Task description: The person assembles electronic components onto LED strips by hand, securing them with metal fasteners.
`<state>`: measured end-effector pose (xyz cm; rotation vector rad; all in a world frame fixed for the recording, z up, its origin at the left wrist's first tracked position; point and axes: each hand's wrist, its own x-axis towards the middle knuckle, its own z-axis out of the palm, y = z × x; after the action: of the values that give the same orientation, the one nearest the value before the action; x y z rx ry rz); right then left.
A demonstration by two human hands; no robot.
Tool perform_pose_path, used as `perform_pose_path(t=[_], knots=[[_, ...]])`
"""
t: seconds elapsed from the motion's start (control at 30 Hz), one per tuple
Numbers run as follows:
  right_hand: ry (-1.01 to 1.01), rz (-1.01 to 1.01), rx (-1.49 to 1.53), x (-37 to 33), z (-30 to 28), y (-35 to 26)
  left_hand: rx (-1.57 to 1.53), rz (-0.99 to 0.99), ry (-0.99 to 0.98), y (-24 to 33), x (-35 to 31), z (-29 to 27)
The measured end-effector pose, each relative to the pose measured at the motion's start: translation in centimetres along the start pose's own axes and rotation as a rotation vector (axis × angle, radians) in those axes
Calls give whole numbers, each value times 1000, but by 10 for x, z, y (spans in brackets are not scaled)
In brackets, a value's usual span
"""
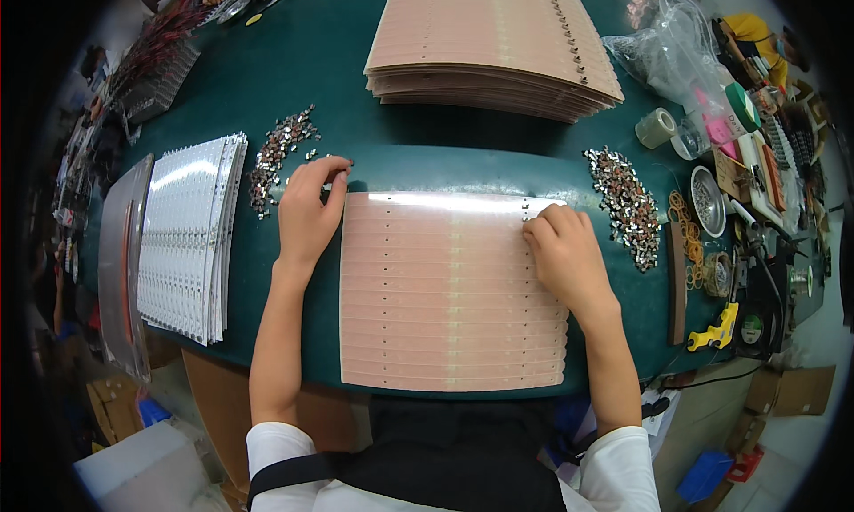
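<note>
In front of me lies a pinkish panel (427,290) of several joined strips, with a column of small dark spots near each side. My right hand (567,249) is closed in a pinch over the panel's upper right, its fingertips at the right-hand column; whatever they hold is hidden. My left hand (311,205) is just off the panel's upper left corner, thumb and forefinger together on a tiny dark piece, too small to name. Beside it is a heap of small shiny metal parts (277,156). Another heap of such parts (625,211) lies beyond the right hand.
A tall stack of pinkish panels (480,32) stands at the back. White strip panels (189,241) are piled on the left. On the right are a tape roll (656,128), a round metal dish (708,201), rubber bands (683,227), a brown bar (677,285) and a yellow glue gun (714,328).
</note>
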<state>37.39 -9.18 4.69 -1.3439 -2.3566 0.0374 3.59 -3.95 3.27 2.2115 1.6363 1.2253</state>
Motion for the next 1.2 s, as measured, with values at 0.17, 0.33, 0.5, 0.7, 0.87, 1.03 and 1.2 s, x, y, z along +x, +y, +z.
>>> perform_pose_path(t=[0.17,0.33,0.5,0.7,0.87,1.03,1.2], knots=[[169,365,232,-13,-50,51,7,-16,-5,1,-1,0],[79,578,199,-41,-65,80,-6,-31,-27,0,-1,-2],[-90,568,88,-43,-49,78,-32,-70,-34,-2,-1,3],[-77,507,-150,-39,-41,69,-8,-72,-51,-1,-1,4],[68,469,88,-23,-39,54,-10,-61,-28,-2,-1,4],[170,326,301,-13,-18,37,-15,-49,-29,-3,-2,3],[-59,448,661,-4,-23,7,-26,-52,-25,-1,-2,1]])
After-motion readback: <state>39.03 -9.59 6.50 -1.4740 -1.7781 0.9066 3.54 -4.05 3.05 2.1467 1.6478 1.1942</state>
